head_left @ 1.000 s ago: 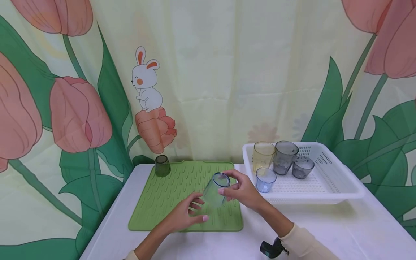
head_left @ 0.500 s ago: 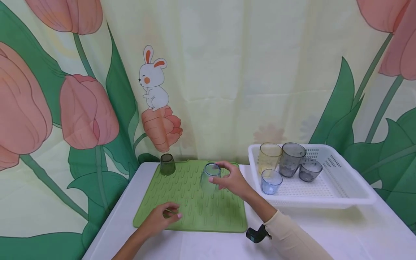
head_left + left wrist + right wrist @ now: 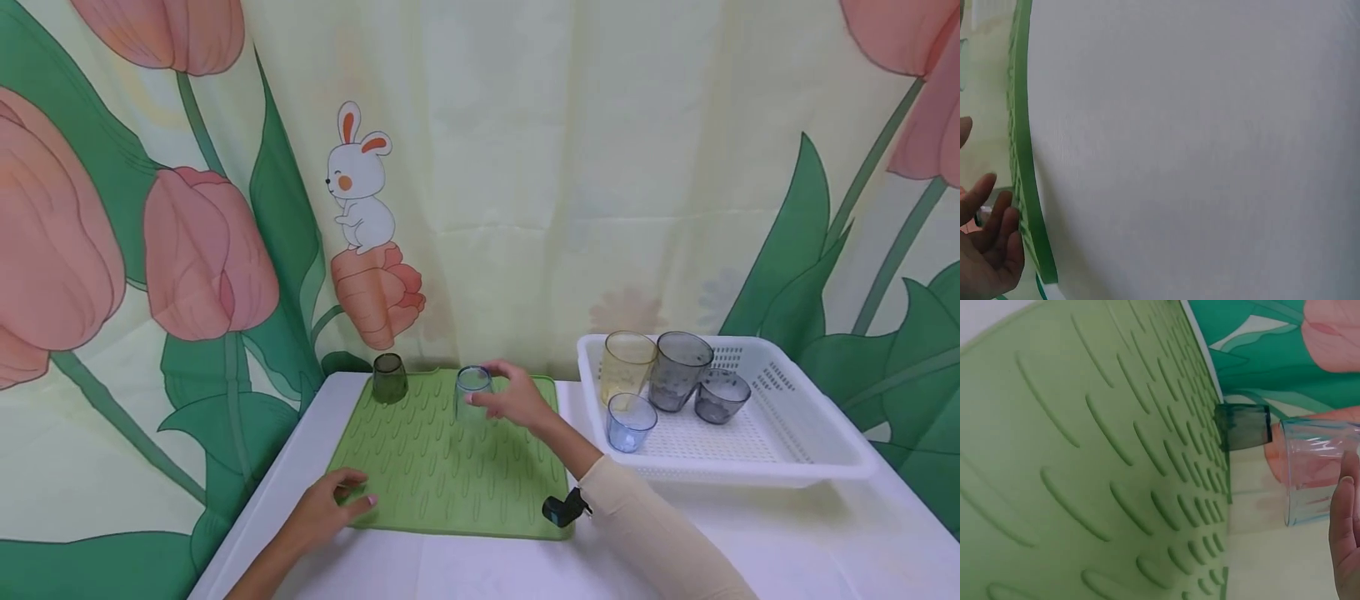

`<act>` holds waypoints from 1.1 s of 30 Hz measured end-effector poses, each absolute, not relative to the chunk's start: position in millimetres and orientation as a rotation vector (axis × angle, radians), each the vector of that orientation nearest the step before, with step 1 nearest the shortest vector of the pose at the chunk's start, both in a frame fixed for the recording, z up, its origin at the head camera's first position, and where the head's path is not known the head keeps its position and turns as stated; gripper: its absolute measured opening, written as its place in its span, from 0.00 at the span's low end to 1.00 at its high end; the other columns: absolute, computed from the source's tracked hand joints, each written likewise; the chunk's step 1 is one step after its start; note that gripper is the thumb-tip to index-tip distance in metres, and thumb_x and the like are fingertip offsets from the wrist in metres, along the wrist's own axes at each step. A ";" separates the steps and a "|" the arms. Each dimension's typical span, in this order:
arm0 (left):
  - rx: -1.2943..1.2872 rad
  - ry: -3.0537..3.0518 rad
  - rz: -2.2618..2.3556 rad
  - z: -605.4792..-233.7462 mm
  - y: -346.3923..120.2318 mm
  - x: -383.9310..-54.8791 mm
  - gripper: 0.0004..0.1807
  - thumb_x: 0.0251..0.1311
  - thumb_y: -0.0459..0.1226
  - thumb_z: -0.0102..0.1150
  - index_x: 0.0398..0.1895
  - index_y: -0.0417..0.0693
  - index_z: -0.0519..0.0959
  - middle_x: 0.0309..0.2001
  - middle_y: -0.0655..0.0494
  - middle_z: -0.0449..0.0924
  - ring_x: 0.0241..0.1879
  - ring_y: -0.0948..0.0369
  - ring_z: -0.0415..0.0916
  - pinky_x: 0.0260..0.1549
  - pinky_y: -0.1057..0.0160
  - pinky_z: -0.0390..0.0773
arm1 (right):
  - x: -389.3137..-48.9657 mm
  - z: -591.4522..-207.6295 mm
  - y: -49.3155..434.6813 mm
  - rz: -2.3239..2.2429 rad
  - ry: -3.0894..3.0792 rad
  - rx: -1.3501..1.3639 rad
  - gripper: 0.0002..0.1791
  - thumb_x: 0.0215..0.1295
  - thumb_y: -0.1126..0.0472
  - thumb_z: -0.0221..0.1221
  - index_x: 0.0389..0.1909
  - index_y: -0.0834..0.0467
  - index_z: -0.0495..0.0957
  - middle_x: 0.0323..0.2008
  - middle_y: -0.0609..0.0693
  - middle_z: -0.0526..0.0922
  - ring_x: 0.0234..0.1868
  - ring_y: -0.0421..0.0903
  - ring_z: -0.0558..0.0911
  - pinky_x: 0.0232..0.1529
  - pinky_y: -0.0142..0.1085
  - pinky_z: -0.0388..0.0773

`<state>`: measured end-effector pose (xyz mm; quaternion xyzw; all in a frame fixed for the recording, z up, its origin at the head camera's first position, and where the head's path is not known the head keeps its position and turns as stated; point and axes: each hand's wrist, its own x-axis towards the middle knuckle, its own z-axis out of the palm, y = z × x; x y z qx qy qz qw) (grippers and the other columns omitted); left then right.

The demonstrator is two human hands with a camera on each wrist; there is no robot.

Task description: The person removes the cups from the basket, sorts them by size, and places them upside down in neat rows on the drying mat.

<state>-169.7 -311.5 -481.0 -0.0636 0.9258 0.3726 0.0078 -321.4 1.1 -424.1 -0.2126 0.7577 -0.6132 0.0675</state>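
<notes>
My right hand (image 3: 513,398) grips a clear, blue-tinted drinking glass (image 3: 472,396) near its upper end, thumb on the near side and fingers behind. The glass is upside down over the back of the green ribbed drying mat (image 3: 442,492). In the right wrist view a gap shows between the glass's rim (image 3: 1289,475) and the mat. A dark green glass (image 3: 390,379) stands upside down at the mat's back left corner. My left hand (image 3: 322,508) holds nothing; its fingers are loosely bent beside the mat's front left corner.
A white perforated plastic basket (image 3: 810,471) stands on the right of the white-covered table (image 3: 675,533). In it are a yellow glass (image 3: 626,367), a tall grey glass (image 3: 678,371), a short grey glass (image 3: 722,396) and a small blue glass (image 3: 630,423). A printed curtain (image 3: 510,167) hangs behind.
My right hand has carried the clear glass left and toward the back of the mat, bringing it upright from a tilt. The left hand has drawn away from it toward the front left.
</notes>
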 end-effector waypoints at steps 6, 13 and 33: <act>-0.182 2.934 1.096 -478.8 -327.5 -167.2 0.26 0.56 0.47 0.73 0.53 0.42 0.81 0.52 0.48 0.81 0.53 0.49 0.78 0.50 0.49 0.78 | -337.8 -425.6 -15.4 -1.799 2.284 -0.622 0.33 0.55 0.58 0.74 0.60 0.61 0.74 0.58 0.61 0.76 0.23 0.49 0.83 0.28 0.39 0.83; -0.179 2.975 1.016 -483.7 -340.4 -166.3 0.25 0.54 0.44 0.74 0.52 0.39 0.82 0.52 0.45 0.80 0.54 0.46 0.77 0.53 0.47 0.77 | -356.6 -424.9 -34.3 -1.751 2.292 -0.583 0.35 0.56 0.57 0.74 0.63 0.60 0.73 0.58 0.60 0.76 0.26 0.51 0.86 0.38 0.51 0.85; -0.156 3.018 0.953 -488.6 -347.0 -167.5 0.22 0.49 0.39 0.76 0.48 0.42 0.83 0.44 0.50 0.79 0.44 0.56 0.76 0.46 0.54 0.76 | -384.4 -446.8 -70.3 -1.694 2.322 -0.500 0.34 0.57 0.61 0.73 0.64 0.63 0.71 0.58 0.61 0.76 0.36 0.60 0.88 0.45 0.54 0.84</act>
